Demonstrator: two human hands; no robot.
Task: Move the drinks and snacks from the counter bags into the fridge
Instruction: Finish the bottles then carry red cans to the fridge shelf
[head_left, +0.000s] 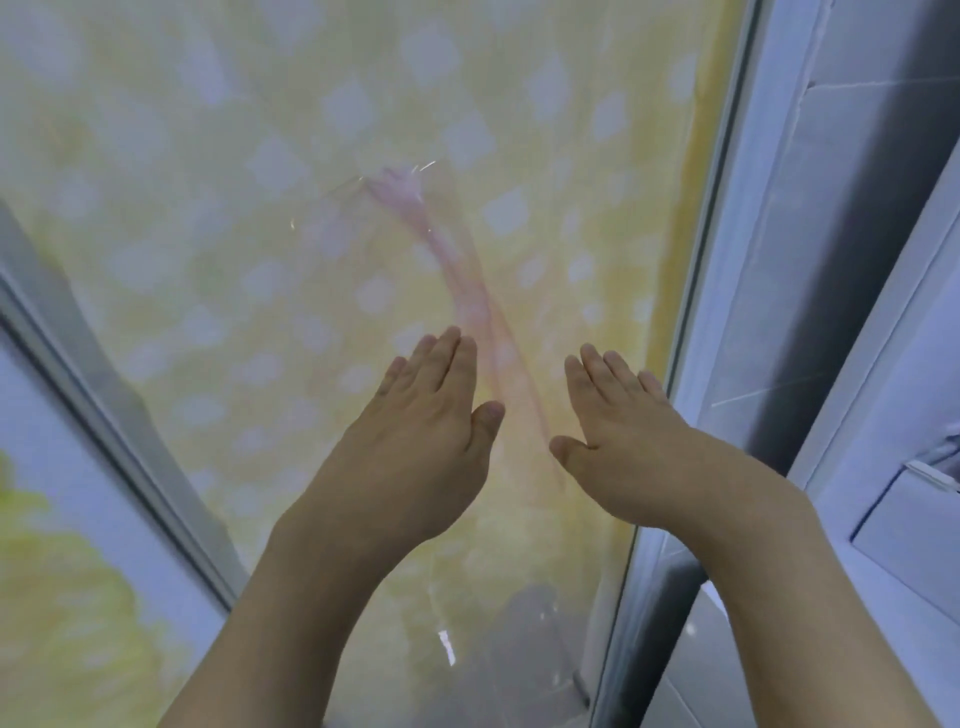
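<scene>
Bare and empty, my left hand (431, 431) and right hand (628, 441) were both raised with fingers straight, palms toward a glossy yellow panel (260, 234) patterned with pale diamonds, which I judged to be the fridge door. I could not tell whether they touched it. No drinks, snacks, bags or worktop showed, so how much was stored I could not say. Beyond the panel's right edge stood a grey tiled wall (831, 234).

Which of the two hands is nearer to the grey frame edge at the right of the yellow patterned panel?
The right hand. Its fingertips reach almost to the grey frame edge. The left hand lies further left, over the yellow patterned panel, beyond the pink streak.
</scene>
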